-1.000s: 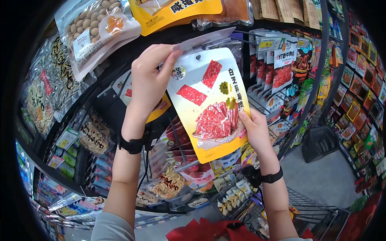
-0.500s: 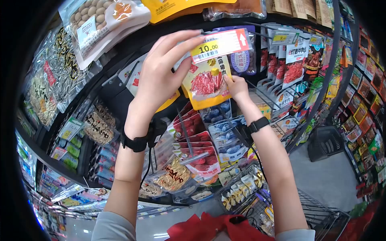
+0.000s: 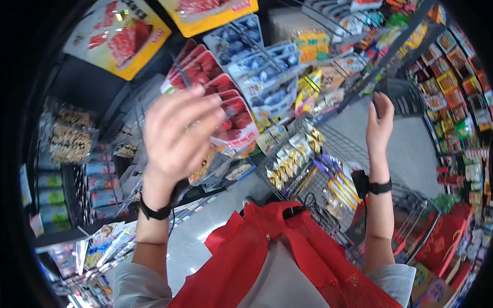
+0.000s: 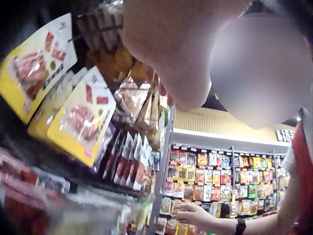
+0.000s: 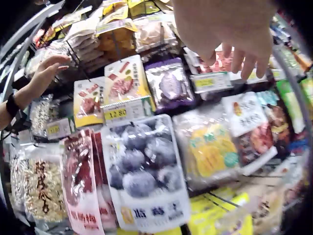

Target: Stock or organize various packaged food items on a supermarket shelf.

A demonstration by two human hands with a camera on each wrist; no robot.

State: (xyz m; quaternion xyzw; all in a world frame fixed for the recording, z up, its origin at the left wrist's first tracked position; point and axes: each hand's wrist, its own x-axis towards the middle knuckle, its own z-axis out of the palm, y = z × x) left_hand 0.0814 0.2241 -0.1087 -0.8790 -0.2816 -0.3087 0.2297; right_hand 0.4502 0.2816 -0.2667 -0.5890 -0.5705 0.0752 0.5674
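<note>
My left hand (image 3: 179,131), blurred, is raised in front of red dried-fruit bags (image 3: 239,120), fingers loosely spread and holding nothing. To the right, my right hand (image 3: 380,126) hangs in the air over the aisle, its fingers loosely bent and nothing in them. A white and yellow pork jerky packet (image 3: 115,38) hangs at the upper left, and a second jerky packet (image 3: 208,13) hangs beside it at the top edge. The right wrist view shows jerky packets (image 5: 128,81) on the rack above a large blueberry bag (image 5: 146,171).
A wire shopping cart (image 3: 416,215) stands in front of me, with gold-wrapped snacks (image 3: 287,159) and other packets in it. Metal hooks and price tags (image 5: 124,112) stick out from the rack. A black basket (image 3: 403,97) is on the aisle floor, before another packed shelf (image 3: 452,82).
My right hand has let go of the jerky packet and moved right, away from the rack. My left hand has released the price tag and dropped lower. The head view has tipped down.
</note>
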